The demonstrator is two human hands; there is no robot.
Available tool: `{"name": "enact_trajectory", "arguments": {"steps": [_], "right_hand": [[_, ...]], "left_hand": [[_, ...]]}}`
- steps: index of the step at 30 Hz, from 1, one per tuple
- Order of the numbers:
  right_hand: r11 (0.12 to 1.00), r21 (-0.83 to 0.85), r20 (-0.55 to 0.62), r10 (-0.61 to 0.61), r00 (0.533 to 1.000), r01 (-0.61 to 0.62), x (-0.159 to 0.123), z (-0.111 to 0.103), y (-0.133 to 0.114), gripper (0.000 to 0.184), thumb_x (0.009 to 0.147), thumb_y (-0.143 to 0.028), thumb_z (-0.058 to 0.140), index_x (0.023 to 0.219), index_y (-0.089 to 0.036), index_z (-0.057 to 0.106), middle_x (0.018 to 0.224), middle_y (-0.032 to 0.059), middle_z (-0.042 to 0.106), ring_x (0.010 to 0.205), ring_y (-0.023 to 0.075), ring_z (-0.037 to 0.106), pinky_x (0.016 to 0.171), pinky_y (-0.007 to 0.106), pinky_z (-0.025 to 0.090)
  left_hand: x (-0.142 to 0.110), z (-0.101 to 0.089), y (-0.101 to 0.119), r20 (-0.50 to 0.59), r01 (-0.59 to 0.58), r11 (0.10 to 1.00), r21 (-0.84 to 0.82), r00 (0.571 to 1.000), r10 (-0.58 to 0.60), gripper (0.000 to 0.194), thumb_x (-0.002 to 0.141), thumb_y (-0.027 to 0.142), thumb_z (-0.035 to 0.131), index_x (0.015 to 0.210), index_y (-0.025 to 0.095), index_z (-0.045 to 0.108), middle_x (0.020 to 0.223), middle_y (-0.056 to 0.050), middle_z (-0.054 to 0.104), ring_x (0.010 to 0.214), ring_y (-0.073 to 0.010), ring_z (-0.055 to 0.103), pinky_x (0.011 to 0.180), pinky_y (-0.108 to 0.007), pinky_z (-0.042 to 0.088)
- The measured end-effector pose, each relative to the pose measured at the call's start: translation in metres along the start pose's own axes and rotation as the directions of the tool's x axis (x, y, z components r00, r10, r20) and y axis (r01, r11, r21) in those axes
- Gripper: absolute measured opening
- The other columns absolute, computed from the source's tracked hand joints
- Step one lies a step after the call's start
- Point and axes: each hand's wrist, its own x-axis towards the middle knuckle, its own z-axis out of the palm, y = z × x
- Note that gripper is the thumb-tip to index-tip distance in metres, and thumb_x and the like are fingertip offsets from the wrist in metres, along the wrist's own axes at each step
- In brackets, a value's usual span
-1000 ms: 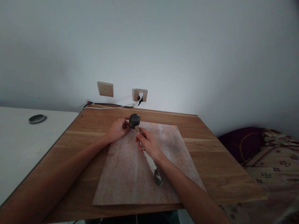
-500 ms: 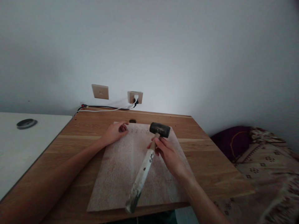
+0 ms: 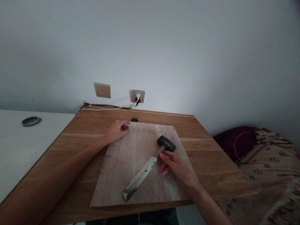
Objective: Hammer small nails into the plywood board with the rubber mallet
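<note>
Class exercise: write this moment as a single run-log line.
left hand: resting on board far corner | right hand: touching mallet near head | mallet: lying on board | board: flat on wooden table

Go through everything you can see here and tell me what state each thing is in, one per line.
Mallet: lying flat on the board, head away from the person.
Board: flat on the wooden table.
Right hand: fingers resting on the mallet near its head, not closed around it.
Left hand: curled loosely on the board's far left corner, holding nothing visible.
Wall socket: white plug in.
Round lid: flat on the white table.
</note>
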Motion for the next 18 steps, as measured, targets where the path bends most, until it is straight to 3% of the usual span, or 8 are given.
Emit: {"name": "enact_trajectory", "arguments": {"steps": [3, 5, 8, 10, 12, 14, 16, 18], "right_hand": [[0.99, -0.127, -0.08, -0.078, 0.994, 0.067, -0.016, -0.01, 0.0, 0.057, 0.08, -0.076, 0.075, 0.081, -0.019, 0.072, 0.072, 0.0057, 0.071, 0.046, 0.0166, 0.061, 0.042, 0.029, 0.05], [0.96, -0.219, -0.171, -0.215, 0.962, 0.176, -0.031, -0.018, 0.003, 0.055, 0.088, -0.075, 0.068, 0.072, -0.022, 0.066, 0.065, 0.0024, 0.063, 0.048, 0.0165, 0.058, 0.044, 0.029, 0.05], [0.828, -0.484, -0.233, -0.434, 0.87, 0.283, -0.058, -0.03, 0.011, 0.052, 0.098, -0.065, 0.059, 0.064, -0.026, 0.058, 0.067, 0.0022, 0.058, 0.056, 0.0177, 0.058, 0.05, 0.029, 0.051], [0.725, -0.636, -0.204, -0.49, 0.848, 0.266, -0.075, -0.038, 0.02, 0.047, 0.105, -0.056, 0.051, 0.068, -0.027, 0.058, 0.065, 0.0014, 0.057, 0.056, 0.0187, 0.059, 0.052, 0.029, 0.052], [0.583, -0.752, -0.115, -0.575, 0.81, 0.307, -0.086, -0.042, 0.029, 0.032, 0.108, -0.043, 0.048, 0.086, -0.028, 0.066, 0.075, 0.0038, 0.068, 0.068, 0.0217, 0.069, 0.062, 0.032, 0.058], [0.377, -0.837, 0.048, -0.67, 0.741, 0.396, -0.092, -0.041, 0.037, 0.023, 0.106, -0.035, 0.052, 0.12, -0.028, 0.069, 0.112, 0.0105, 0.077, 0.102, 0.0279, 0.076, 0.085, 0.039, 0.063], [0.172, -0.868, 0.231, -0.69, 0.686, 0.465, -0.091, -0.034, 0.045, 0.045, 0.102, -0.033, 0.06, 0.146, -0.026, 0.059, 0.141, 0.0137, 0.069, 0.132, 0.0337, 0.066, 0.104, 0.047, 0.059], [0.056, -0.87, 0.339, -0.655, 0.675, 0.491, -0.087, -0.028, 0.051, 0.057, 0.098, -0.034, 0.066, 0.153, -0.024, 0.054, 0.146, 0.013, 0.068, 0.139, 0.0366, 0.06, 0.108, 0.051, 0.057]], "left_hand": [[0.002, -0.002, -0.002, 0.018, -0.01, 1.0, 0.003, 1.0, 0.01, 0.034, 0.089, 0.037, 0.062, 0.116, 0.018, 0.072, 0.096, -0.007, 0.08, 0.087, -0.0215, 0.074, 0.087, -0.036, 0.059], [0.005, -0.011, -0.004, 0.055, -0.023, 0.999, 0.03, 0.998, 0.022, 0.037, 0.09, 0.042, 0.062, 0.117, 0.018, 0.072, 0.104, -0.009, 0.08, 0.094, -0.0233, 0.074, 0.091, -0.038, 0.058], [0.01, -0.039, -0.008, 0.147, -0.066, 0.991, 0.118, 0.988, 0.048, 0.049, 0.086, 0.055, 0.067, 0.119, 0.019, 0.073, 0.125, -0.013, 0.076, 0.117, -0.0304, 0.069, 0.106, -0.044, 0.052], [0.011, -0.061, -0.011, 0.283, -0.116, 0.985, 0.128, 0.956, 0.076, 0.062, 0.08, 0.06, 0.074, 0.129, 0.021, 0.072, 0.138, -0.014, 0.071, 0.13, -0.0338, 0.063, 0.114, -0.045, 0.047], [0.008, -0.079, -0.015, 0.407, -0.134, 0.985, 0.112, 0.91, 0.078, 0.082, 0.073, 0.062, 0.081, 0.144, 0.025, 0.064, 0.151, -0.013, 0.063, 0.14, -0.0352, 0.057, 0.119, -0.045, 0.044], [0.004, -0.089, -0.02, 0.457, -0.102, 0.981, 0.164, 0.889, 0.016, 0.1, 0.067, 0.065, 0.084, 0.154, 0.027, 0.055, 0.161, -0.013, 0.054, 0.149, -0.0378, 0.049, 0.122, -0.047, 0.04], [0.0, -0.091, -0.025, 0.469, -0.064, 0.966, 0.252, 0.881, -0.064, 0.109, 0.063, 0.068, 0.084, 0.158, 0.027, 0.05, 0.167, -0.015, 0.046, 0.155, -0.041, 0.04, 0.124, -0.05, 0.037], [-0.001, -0.089, -0.029, 0.483, -0.05, 0.949, 0.312, 0.868, -0.113, 0.113, 0.062, 0.071, 0.083, 0.16, 0.027, 0.048, 0.17, -0.017, 0.04, 0.157, -0.0434, 0.035, 0.124, -0.053, 0.034]]}}
